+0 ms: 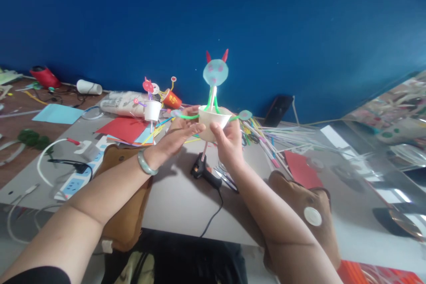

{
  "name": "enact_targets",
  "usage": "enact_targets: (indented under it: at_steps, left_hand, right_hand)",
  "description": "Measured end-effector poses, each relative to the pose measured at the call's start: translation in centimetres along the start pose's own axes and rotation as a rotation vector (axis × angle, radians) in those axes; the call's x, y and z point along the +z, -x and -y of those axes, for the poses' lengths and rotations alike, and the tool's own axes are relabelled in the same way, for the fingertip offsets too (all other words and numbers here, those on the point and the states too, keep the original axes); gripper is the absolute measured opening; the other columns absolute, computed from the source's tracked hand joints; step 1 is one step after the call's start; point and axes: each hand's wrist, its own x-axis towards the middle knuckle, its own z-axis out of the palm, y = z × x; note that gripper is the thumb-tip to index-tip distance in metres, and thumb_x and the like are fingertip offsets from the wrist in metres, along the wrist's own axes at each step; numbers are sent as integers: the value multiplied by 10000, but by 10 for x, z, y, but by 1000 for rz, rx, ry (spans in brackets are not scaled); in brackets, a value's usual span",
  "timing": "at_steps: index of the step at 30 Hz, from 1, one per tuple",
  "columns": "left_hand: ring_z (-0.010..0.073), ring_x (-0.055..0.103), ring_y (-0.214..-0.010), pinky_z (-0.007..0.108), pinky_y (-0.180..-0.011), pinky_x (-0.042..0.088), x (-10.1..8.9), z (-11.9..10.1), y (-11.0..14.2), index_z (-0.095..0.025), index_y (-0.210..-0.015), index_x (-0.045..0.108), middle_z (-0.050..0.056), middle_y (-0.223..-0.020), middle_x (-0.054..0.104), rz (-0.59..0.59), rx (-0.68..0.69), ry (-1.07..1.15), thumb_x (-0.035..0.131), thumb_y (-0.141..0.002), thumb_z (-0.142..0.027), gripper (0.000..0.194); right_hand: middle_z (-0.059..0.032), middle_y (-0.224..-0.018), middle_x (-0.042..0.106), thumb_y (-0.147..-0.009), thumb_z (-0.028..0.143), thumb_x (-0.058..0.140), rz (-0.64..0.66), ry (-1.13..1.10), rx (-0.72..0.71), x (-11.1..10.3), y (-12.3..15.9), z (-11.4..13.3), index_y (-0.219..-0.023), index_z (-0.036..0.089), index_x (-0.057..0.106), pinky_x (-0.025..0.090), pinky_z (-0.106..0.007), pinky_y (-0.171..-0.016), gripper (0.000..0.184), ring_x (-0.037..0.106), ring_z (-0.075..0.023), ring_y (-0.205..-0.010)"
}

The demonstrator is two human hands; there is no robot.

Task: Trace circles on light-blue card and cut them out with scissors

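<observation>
White paper makes up the cup [213,118] that I hold raised over the grey table [176,208], in front of the blue wall [109,22]; my left hand [187,129] grips its one side, and my right hand [229,140] grips the other, both thumbs pressed to the near wall; the cup sits upright between them.

A pale blue disc [215,72] with two red horns [225,55] stands above the rim on a white stem [213,97], with green pieces [217,105] rising beside it; green arms [190,117] reach out from either side of the cup, ending in pale round tips [245,115]; a pinkish stick [204,148] shows beneath its base.

Below my hands lies a black glue gun [201,169], with scissors [226,178] just beside it, partly hidden by my right forearm; to my left stands a smaller cup figure [152,111] with a red head, near a red sheet [122,129]; a brown pouch [123,217] lies under my left forearm, and another [314,199] beside my right.
</observation>
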Motion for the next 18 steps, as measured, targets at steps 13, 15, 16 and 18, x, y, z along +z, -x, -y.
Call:
enact_targets:
  at_steps: [13, 15, 16, 18]
  left_hand:
    - [160, 691, -856, 338, -877, 545, -4, 1, -7, -230, -847, 790, 30, -929, 766, -264, 220, -31, 848, -743, -400, 207]
    - [159, 691, -830, 344, -880, 540, -7, 1, -8, -223, -859, 786, 26, -869, 757, -253, 195, -53, 842, -748, -416, 230]
    - [157, 690, -819, 341, -877, 537, -8, 0, -9, -217, -861, 784, 24, -849, 752, -248, 184, -61, 840, -748, -422, 240]
    - [150, 685, -792, 324, -852, 532, -10, -1, -11, -203, -841, 778, 22, -811, 744, -243, 168, -63, 852, -729, -430, 263]
  right_hand:
    - [-75, -1090, 676, -856, 536, 719, -29, -54, -55, -7, -4, -3, -1303, 271, 489, 622, -330, -727, 568, 678, -223, -973]
    - [-82, -1122, 673, -852, 530, 726, -30, -64, -50, -6, -4, -5, -1303, 267, 488, 623, -344, -755, 573, 675, -231, -1005]
    - [-84, -1134, 672, -853, 527, 727, -29, -65, -50, -6, -3, -5, -1303, 266, 486, 622, -355, -774, 574, 674, -234, -1018]
    - [-86, -1152, 670, -851, 520, 731, -27, -64, -60, -5, -3, -6, -1299, 265, 481, 617, -374, -815, 573, 670, -238, -1039]
